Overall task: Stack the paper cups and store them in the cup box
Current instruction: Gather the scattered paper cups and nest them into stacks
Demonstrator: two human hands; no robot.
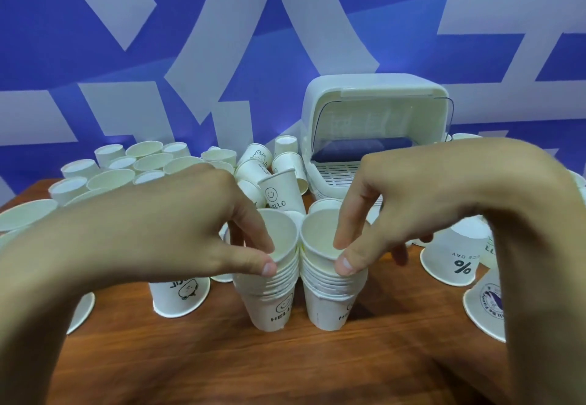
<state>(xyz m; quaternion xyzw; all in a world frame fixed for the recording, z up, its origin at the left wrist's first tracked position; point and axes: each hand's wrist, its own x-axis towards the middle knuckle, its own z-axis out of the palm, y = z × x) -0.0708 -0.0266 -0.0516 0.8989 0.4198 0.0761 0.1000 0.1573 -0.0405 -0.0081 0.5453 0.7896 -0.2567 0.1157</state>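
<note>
I read the left hand [190, 230] with thumb and fingers [257, 230] clamped on the top rim of the left stack of white paper cups [272, 296]. The right hand [428, 201] pinches the top rim of the right stack of white paper cups [333, 300] the same way. Both stacks stand upright, just beside each other, on the brown wooden counter [285, 366]. The white plastic cup box [374, 93], its clear lid raised, stands near, behind the stacks. Loose white paper cups [152, 160] lie scattered to both sides.
</note>
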